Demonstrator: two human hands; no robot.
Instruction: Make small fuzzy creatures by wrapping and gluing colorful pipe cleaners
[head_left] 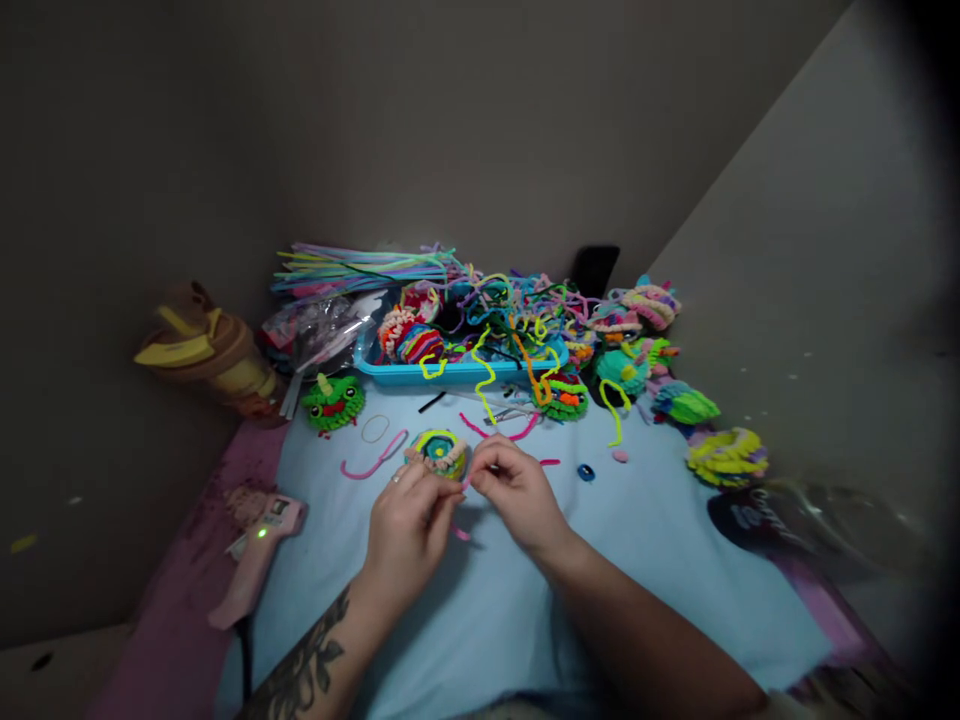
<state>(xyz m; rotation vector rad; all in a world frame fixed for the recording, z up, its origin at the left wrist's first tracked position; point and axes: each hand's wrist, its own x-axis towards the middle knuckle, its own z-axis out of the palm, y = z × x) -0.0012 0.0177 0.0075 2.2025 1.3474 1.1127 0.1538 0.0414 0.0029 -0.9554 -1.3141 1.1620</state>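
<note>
Together, both hands point(412, 510) point(523, 492) pinch a pink stem point(467, 478); a blue tray point(397, 377) holds tangled strands point(491, 297)

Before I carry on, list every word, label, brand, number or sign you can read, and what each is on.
None can be read with certainty.
Black-and-clear plastic item at the right: white lettering, slanted and too blurred to quote.
Pale pink pistol-shaped glue gun: small markings near its lit green light, too small to read.

One tray point(465, 375), one glue gun point(253, 572)
</note>
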